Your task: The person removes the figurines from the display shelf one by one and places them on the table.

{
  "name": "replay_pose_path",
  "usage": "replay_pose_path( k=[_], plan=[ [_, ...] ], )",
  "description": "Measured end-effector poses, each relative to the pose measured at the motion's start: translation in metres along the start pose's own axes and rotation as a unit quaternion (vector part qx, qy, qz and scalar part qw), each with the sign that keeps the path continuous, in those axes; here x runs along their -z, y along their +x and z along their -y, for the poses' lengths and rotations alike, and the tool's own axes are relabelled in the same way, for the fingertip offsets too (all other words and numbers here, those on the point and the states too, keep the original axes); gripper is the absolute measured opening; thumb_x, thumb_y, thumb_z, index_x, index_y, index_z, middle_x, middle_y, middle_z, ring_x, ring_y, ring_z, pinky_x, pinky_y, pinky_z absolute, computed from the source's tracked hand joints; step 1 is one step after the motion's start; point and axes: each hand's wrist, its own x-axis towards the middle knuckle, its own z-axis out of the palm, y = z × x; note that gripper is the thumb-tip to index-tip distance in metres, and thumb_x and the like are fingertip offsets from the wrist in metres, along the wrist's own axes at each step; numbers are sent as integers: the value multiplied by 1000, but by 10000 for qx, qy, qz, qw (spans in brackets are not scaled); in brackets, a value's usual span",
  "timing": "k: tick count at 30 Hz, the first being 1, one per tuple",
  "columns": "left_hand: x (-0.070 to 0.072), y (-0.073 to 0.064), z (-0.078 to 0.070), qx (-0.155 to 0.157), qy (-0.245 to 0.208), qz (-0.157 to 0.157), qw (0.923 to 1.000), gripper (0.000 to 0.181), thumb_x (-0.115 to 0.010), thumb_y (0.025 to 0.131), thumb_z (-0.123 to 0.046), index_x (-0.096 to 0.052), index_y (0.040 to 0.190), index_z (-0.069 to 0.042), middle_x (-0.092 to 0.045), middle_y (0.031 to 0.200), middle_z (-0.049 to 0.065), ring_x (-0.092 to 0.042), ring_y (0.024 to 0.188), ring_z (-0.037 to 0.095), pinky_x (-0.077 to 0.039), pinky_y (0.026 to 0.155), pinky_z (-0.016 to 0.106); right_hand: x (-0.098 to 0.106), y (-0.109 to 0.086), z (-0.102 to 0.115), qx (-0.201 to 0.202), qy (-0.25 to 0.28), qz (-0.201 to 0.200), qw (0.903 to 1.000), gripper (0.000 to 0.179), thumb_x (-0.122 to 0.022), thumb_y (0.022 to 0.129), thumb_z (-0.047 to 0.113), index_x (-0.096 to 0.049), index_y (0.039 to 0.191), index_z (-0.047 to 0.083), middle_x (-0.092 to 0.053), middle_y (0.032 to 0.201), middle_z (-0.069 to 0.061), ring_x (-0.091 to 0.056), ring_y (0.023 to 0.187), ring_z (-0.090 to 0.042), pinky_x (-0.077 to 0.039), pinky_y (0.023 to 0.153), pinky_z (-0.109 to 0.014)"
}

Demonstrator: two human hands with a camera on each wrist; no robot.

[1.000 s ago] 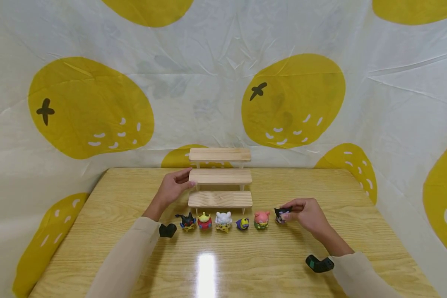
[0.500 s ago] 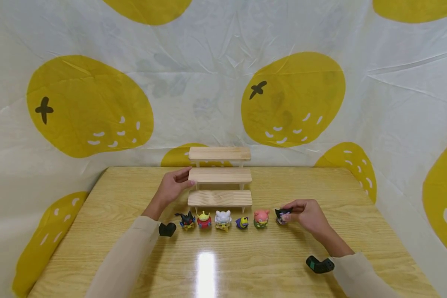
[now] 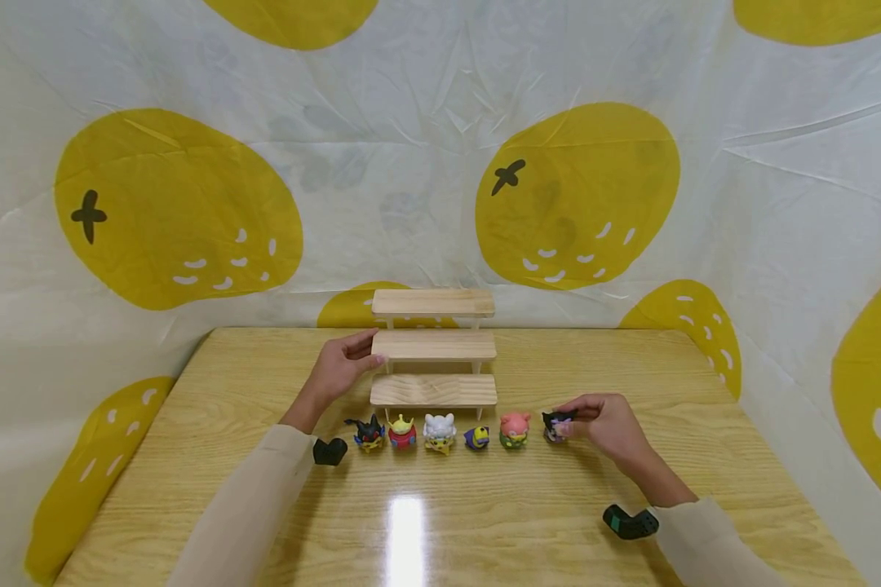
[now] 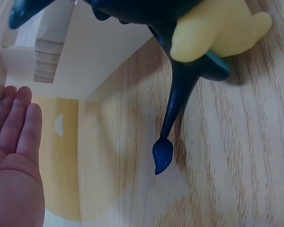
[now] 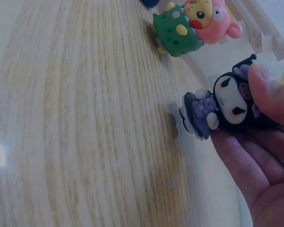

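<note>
A three-step wooden display stand (image 3: 433, 346) stands at the back of the table. My left hand (image 3: 338, 368) holds its left end at the middle step, thumb at the front corner and fingers toward the back edge. In the left wrist view the fingers (image 4: 26, 127) are nearly straight, with their tips at the wood. My right hand (image 3: 608, 424) pinches a small figurine (image 5: 227, 101) with a black hood, white face and purple dress, thumb on its head and fingers behind it. The figurine is upright at the right end of a row of toys, its base close to the tabletop.
Left of it in the row are a pink-hooded figurine (image 3: 515, 430), a purple and yellow one (image 3: 477, 439), a white-hooded one (image 3: 439, 434), a red one with a yellow top (image 3: 402, 434) and a black-hooded one (image 3: 369, 434). A patterned curtain (image 3: 411, 187) encloses the wooden table (image 3: 529, 522).
</note>
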Motion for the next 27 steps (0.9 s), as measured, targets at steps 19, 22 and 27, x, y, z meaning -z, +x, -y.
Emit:
replay_pose_path(
  k=[19, 22, 27],
  plan=[
    [0, -2, -1, 56, 87, -1, 9999, 65, -74, 99, -27, -48, 157, -14, -48, 160, 18, -51, 146, 35, -49, 116, 51, -3, -1, -5, 32, 227, -98, 9997, 28, -81, 88, 0, -76, 114, -9, -76, 117, -27, -76, 93, -7, -63, 76, -20],
    [0, -2, 0, 34, 83, 0, 10000, 65, -74, 99, -26, -48, 158, -12, -48, 160, 18, -51, 146, 35, -49, 116, 51, -3, -1, -8, 98, 284, -62, 9995, 29, -80, 88, 0, -75, 115, -10, -75, 118, -28, -76, 94, -5, -63, 77, -20],
    [0, -1, 0, 5, 83, -2, 10000, 66, -74, 99, -26, -47, 158, -10, -48, 160, 19, -52, 146, 36, -49, 116, 51, -1, -1, -11, 162, 501, 80, 9986, 30, -80, 88, -2, -74, 116, -11, -73, 121, -31, -74, 96, 0, -63, 79, -20]
  ],
)
